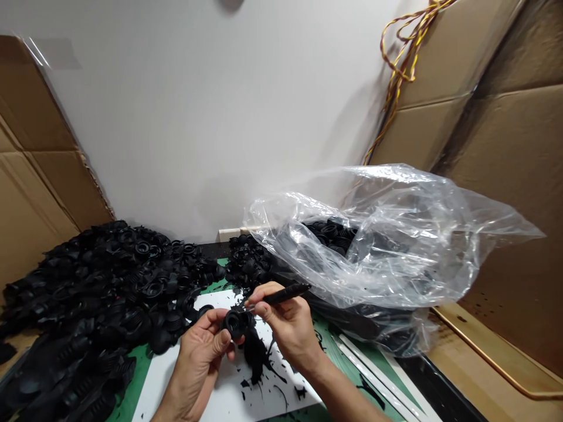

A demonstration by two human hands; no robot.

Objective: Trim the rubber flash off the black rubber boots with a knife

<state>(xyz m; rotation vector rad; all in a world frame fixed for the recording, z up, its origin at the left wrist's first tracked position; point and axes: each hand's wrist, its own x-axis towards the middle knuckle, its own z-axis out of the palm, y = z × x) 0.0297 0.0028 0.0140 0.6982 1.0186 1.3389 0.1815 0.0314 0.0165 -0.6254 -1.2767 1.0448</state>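
Note:
Between the fingertips and thumb of my left hand (200, 357) is a black ribbed rubber part (234, 322) with a round opening turned toward me. My right hand (288, 322) grips a black pen-shaped trimming knife (285, 294), its handle slanting up to the right. The tool's tip lies against or very close to the rubber part; exact contact is hard to make out. Below both hands lies a white sheet (160, 375), scattered with black rubber scraps (257, 357).
A big heap of black rubber parts (109, 281) covers the left side. On the right stands a clear plastic bag (409, 252) with more black parts. White strips (373, 375) lie on the green mat (338, 357). Cardboard (39, 140) flanks the white wall (220, 117); twisted wires (398, 70) hang right.

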